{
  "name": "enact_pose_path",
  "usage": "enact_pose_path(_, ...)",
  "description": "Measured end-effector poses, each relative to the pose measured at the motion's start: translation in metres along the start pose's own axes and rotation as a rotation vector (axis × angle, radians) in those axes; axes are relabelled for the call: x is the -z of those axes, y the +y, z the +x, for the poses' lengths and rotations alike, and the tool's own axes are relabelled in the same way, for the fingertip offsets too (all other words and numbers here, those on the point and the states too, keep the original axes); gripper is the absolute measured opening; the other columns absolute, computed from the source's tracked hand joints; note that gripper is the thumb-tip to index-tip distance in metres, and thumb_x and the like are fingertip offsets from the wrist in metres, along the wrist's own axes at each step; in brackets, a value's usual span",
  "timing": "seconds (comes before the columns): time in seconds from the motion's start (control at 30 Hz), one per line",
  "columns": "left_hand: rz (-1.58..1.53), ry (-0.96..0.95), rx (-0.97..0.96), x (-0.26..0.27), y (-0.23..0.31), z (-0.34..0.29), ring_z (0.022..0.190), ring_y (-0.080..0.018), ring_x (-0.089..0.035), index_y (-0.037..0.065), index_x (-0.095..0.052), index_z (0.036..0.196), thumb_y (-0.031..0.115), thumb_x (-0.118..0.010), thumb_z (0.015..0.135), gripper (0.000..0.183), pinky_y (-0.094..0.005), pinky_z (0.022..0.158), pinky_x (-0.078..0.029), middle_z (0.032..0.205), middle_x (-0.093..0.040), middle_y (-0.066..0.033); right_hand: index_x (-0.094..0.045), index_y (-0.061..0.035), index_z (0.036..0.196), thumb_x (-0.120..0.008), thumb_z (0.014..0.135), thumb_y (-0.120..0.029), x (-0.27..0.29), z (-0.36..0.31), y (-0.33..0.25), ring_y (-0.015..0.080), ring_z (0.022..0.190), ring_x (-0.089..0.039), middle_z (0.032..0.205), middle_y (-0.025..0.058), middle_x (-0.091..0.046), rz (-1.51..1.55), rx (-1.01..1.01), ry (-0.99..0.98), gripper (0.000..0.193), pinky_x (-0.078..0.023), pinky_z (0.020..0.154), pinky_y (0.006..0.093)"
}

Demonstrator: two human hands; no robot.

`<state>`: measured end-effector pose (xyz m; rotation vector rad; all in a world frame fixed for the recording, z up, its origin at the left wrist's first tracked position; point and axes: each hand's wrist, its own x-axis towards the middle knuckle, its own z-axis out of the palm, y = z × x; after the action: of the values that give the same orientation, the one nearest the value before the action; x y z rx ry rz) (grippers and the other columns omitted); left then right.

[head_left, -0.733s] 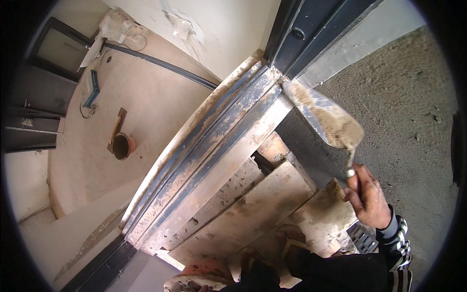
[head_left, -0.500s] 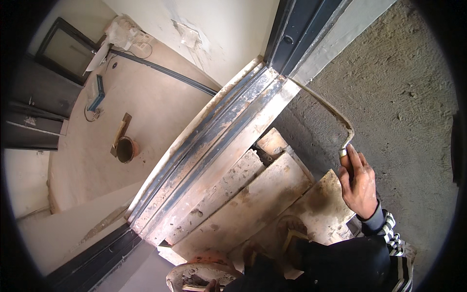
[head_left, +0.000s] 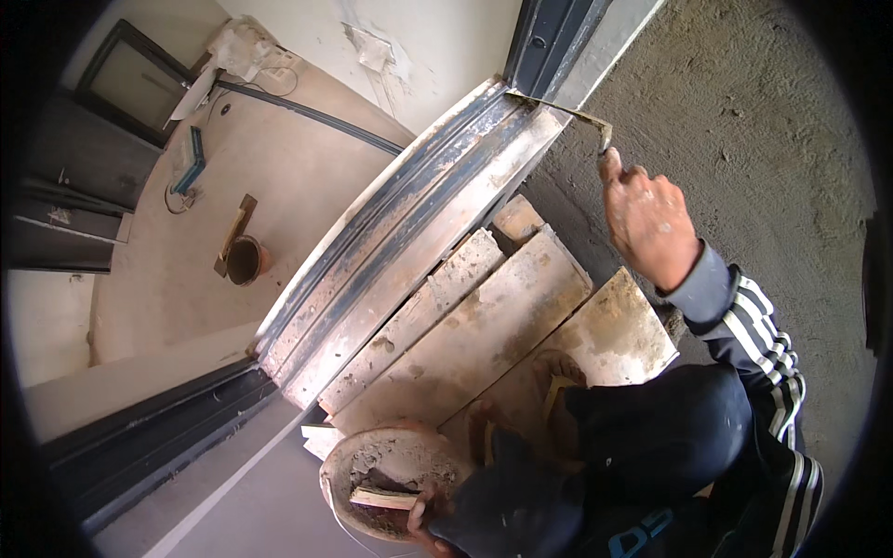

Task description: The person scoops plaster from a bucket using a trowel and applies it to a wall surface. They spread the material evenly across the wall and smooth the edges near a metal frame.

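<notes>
My right hand [head_left: 648,219] is closed round the handle of a trowel [head_left: 586,118]. Its thin blade, seen almost edge-on, reaches left to the foot of the dark door frame [head_left: 549,46], at the end of the sill. At the lower edge, my left hand [head_left: 424,527] shows only in part, its fingers curled at the rim of a bucket [head_left: 337,470]. Grey mortar [head_left: 386,462] and a light wooden piece [head_left: 383,499] lie in the bucket, close to those fingers.
My feet [head_left: 558,377] rest on pale boards [head_left: 465,330] beside the metal-striped sill [head_left: 400,228]. Rough grey plaster [head_left: 744,158] covers the right side. Beyond the sill, a small bucket [head_left: 246,260], a wooden-handled tool [head_left: 237,228] and a blue-edged object [head_left: 192,158] stand on the floor.
My right hand has moved up and left with the trowel, its blade now lying farther along the frame's foot. The view has shifted, showing more of the mortar bucket and my left hand.
</notes>
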<state>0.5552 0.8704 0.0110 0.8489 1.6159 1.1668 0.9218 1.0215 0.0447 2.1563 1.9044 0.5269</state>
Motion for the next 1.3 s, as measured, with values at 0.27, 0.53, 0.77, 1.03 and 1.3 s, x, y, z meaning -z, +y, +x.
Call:
enact_pose_path(0.27, 0.222, -0.21, -0.171, 0.023, 0.037, 0.007, 0.103, -0.026, -0.054, 0.0, -0.048, 0.119, 0.042, -0.051, 0.09, 0.051, -0.0403, 0.093, -0.042, 0.113, -0.056, -0.0161, -0.057, -0.001, 0.101, -0.054, 0.088, -0.018, 0.002, -0.022, -0.014, 0.0273, 0.059, -0.059, 0.065, 0.0166, -0.057, 1.002, -0.198, -0.083, 0.022, -0.046, 0.055, 0.037)
enact_pose_path(0.53, 0.666, -0.851, -1.238, -0.186, 0.067, 0.183, 0.124, -0.0374, -0.039, -0.001, -0.044, 0.13, 0.021, -0.057, 0.087, 0.05, -0.0472, 0.106, -0.025, 0.131, -0.046, -0.0211, -0.057, -0.0015, 0.11, -0.053, 0.091, -0.021, -0.024, -0.167, -0.031, 0.012, 0.056, -0.053, 0.064, 0.0045, -0.054, 1.429, -0.825, -0.508, 0.028, -0.044, 0.054, 0.0302)
enact_pose_path(0.77, 1.008, -0.863, -1.727, -0.38, 0.061, 0.261, 0.127, -0.0339, -0.036, -0.002, -0.026, 0.139, 0.043, -0.057, 0.084, 0.077, -0.0496, 0.11, -0.018, 0.13, -0.048, -0.0167, -0.054, -0.0006, 0.116, -0.052, 0.093, -0.022, -0.034, -0.19, -0.06, 0.009, 0.057, -0.052, 0.067, 0.0005, -0.053, 1.554, -0.718, -0.545, 0.032, -0.043, 0.054, 0.0265)
enact_pose_path(1.03, 0.93, -0.805, -1.829, -0.417, 0.04, 0.269, 0.117, -0.0355, -0.042, 0.004, -0.024, 0.143, 0.05, -0.055, 0.084, 0.08, -0.0512, 0.104, -0.022, 0.118, -0.058, -0.0134, -0.053, -0.0002, 0.117, -0.058, 0.086, -0.015, -0.06, -0.222, -0.046, 0.0329, 0.07, -0.064, 0.073, 0.0184, -0.062, 1.465, -0.712, -0.509, 0.035, -0.049, 0.065, 0.0357)
enact_pose_path(1.3, 1.047, -0.721, -1.757, -0.413, 0.036, 0.261, 0.119, -0.0338, -0.04, 0.001, -0.028, 0.14, 0.054, -0.052, 0.085, 0.08, -0.0514, 0.104, -0.021, 0.126, -0.051, -0.0124, -0.053, -0.0013, 0.116, -0.058, 0.084, -0.009, -0.07, -0.211, -0.044, 0.0344, 0.079, -0.064, 0.084, 0.016, -0.064, 1.544, -0.624, -0.566, 0.033, -0.049, 0.07, 0.0382)
